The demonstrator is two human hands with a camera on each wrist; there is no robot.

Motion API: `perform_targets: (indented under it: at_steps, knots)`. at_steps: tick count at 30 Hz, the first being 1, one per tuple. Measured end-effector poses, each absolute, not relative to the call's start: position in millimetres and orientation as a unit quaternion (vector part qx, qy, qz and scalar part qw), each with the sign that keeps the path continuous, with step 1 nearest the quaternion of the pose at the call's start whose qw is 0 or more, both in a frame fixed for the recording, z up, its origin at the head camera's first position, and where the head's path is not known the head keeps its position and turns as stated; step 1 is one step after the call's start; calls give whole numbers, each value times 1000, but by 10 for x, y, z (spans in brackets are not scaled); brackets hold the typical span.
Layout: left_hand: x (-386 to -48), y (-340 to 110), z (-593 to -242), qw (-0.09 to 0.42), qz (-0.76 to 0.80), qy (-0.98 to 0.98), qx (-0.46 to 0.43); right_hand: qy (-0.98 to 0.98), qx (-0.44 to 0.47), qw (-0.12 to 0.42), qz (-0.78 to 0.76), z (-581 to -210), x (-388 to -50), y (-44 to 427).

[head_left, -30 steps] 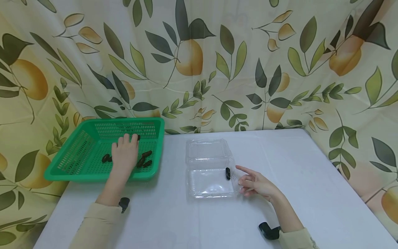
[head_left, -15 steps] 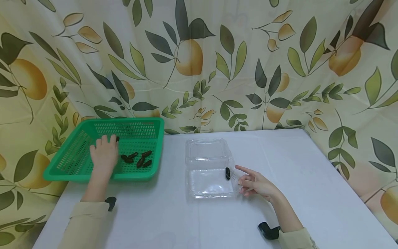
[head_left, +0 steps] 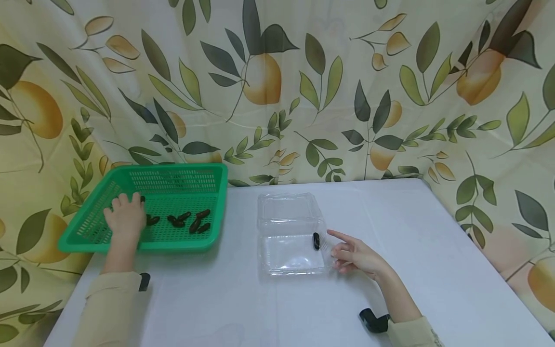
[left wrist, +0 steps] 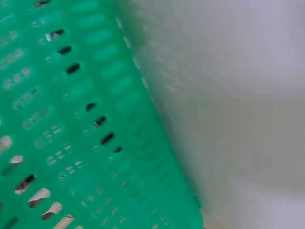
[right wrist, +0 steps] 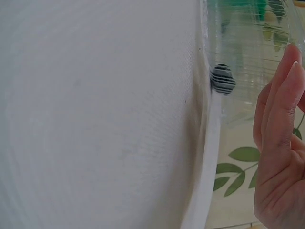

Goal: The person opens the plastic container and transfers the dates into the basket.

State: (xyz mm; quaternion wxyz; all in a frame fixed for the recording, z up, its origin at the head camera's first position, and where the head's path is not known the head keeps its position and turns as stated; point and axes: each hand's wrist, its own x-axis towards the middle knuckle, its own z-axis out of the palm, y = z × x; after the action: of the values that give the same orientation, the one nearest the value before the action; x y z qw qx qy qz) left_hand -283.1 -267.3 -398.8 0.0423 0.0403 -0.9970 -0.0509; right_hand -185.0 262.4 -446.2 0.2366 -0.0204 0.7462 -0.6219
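Observation:
My left hand [head_left: 125,217] reaches down into the green plastic basket [head_left: 223,207] near its left end. A small dark oblong piece [head_left: 142,198] shows at its index fingertip, apparently pinched; the thumb is hidden. Several dark brown date-like pieces [head_left: 194,225] lie on the basket floor to the right of this hand. A clear hinged plastic box [head_left: 286,250] stands open in the middle of the table, with one dark piece [head_left: 316,241] inside by its right wall. Beside that wall is my right hand [head_left: 357,256], index finger extended, the fingertips at or touching the plastic.
White cloth covers the table [head_left: 243,308]. A curtain [head_left: 329,96] printed with leaves and fruit hangs behind it. Dark wrist-camera parts [head_left: 374,321] stick out at the sleeves. The left wrist view mostly shows the basket's slotted wall [left wrist: 109,71] from outside.
My left hand has slid left across the basket, the dark piece staying at its fingertips. Pieces it covered before now show to its right. My right hand and the box stay put.

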Motion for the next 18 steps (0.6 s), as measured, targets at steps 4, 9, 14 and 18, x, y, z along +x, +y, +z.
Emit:
perform_targets:
  at_steps: [4, 9, 14, 18]
  knots:
    - [-2829, -2758, -4021, 18, -38, -998, 42, 749, -18, 237, -619, -4461, -1849, 2620]
    - [-2832, -2831, -4019, 1, -29, -999, 43, 750, -16, 235, -618, -4457, -1848, 2616]
    - [-2813, -2886, -4008, -40, -23, -997, 55, 750, -14, 234, -618, -4452, -1844, 2616]
    - [-2810, -2931, -4022, -51, -23, -996, 66, 749, -14, 235, -619, -4455, -1847, 2617]
